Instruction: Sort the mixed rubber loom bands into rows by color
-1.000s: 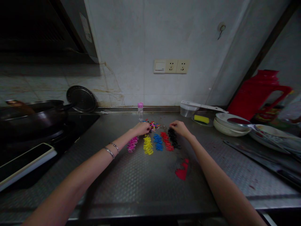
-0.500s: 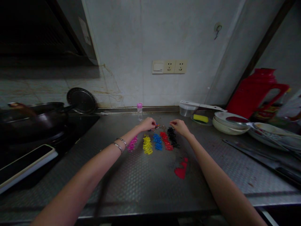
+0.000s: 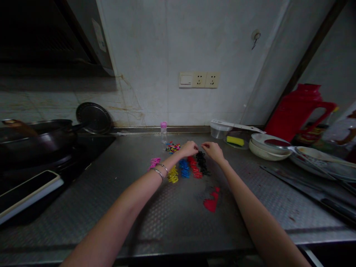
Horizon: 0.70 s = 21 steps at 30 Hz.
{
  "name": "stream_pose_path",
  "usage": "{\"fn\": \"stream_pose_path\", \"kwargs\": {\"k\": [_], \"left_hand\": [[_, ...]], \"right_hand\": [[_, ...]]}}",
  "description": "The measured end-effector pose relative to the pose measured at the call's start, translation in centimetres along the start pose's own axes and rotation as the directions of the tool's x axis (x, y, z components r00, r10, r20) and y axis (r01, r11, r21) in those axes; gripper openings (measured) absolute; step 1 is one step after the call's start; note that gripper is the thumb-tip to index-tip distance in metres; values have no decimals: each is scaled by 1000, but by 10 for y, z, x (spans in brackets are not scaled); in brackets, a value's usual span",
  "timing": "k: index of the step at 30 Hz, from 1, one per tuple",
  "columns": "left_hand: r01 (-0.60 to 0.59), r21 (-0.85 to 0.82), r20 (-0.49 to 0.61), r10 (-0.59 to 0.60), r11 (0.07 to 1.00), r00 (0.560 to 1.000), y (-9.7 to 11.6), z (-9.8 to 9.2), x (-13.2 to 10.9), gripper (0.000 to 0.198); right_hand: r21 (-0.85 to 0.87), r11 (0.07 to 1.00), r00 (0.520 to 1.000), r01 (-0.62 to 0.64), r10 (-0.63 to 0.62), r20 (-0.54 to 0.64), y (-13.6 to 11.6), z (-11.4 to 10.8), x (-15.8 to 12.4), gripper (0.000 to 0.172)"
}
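Note:
My left hand (image 3: 190, 148), with bracelets at the wrist, is closed in a pinch above the far ends of the red row (image 3: 194, 167) and black row (image 3: 203, 163) of small thin pieces, perhaps elastic bands. Close on its right, my right hand (image 3: 213, 150) also pinches, beside the black row. Whatever lies between the fingertips is too small to make out. Further left run a blue row (image 3: 184, 168), a yellow row (image 3: 172, 174) partly behind my left forearm, and a pink row (image 3: 154, 163). A mixed-colour pile (image 3: 172, 148) lies behind them.
A clear bottle with a pink cap (image 3: 164, 132) stands by the wall. A red heart-edged shape (image 3: 211, 200) lies nearer me. To the right are a yellow sponge (image 3: 235, 141), bowls (image 3: 269, 152), a knife (image 3: 294, 187) and a red thermos (image 3: 297, 111); a wok (image 3: 41, 139) is left.
My left hand has moved right, from the mixed pile to beside my right hand, uncovering the pile. My right hand stays near the black row. The view has shifted slightly.

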State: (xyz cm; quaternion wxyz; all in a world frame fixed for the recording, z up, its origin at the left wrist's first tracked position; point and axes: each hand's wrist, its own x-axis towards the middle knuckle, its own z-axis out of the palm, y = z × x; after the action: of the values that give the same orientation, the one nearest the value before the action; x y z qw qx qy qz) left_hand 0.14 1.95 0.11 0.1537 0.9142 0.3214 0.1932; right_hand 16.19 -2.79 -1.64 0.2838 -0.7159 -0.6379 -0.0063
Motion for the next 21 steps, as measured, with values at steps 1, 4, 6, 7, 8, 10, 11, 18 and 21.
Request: {"fn": "stream_pose_path", "kwargs": {"k": [1, 4, 6, 7, 8, 10, 11, 18, 21], "left_hand": [[3, -45, -44, -5, 999, 999, -7, -4, -2, 27], [107, -176, -165, -137, 979, 977, -37, -21, -17, 28], [149, -261, -237, -212, 954, 948, -61, -34, -33, 28], [166, -295, -284, -252, 941, 925, -74, -41, -42, 28], [190, -324, -314, -294, 927, 903, -86, -47, -53, 28], [234, -399, -390, -395, 887, 832, -108, -58, -76, 28], [256, -440, -414, -448, 861, 793, -117, -63, -88, 27], [346, -613, -407, -659, 710, 632, -147, -72, -148, 33], [320, -641, -413, -664, 698, 623, -147, -69, -154, 36]], "right_hand": [[4, 1000, 1000, 6, -6, -2, 0, 0, 0, 27], [26, 999, 1000, 25, -25, -1, 0, 1, 0, 27], [44, 998, 999, 39, -39, 2, -1, 3, 0, 27], [52, 997, 999, 48, -49, 3, -1, 4, 0, 26], [60, 996, 998, 59, -60, 3, -1, 5, 0, 26], [73, 994, 996, 84, -84, 5, -2, 7, 0, 26], [82, 992, 995, 96, -97, 8, -2, 9, 1, 26], [134, 961, 966, 244, -253, 56, -12, 21, 4, 26], [106, 951, 945, 290, -302, 125, -22, 25, 4, 27]]}}
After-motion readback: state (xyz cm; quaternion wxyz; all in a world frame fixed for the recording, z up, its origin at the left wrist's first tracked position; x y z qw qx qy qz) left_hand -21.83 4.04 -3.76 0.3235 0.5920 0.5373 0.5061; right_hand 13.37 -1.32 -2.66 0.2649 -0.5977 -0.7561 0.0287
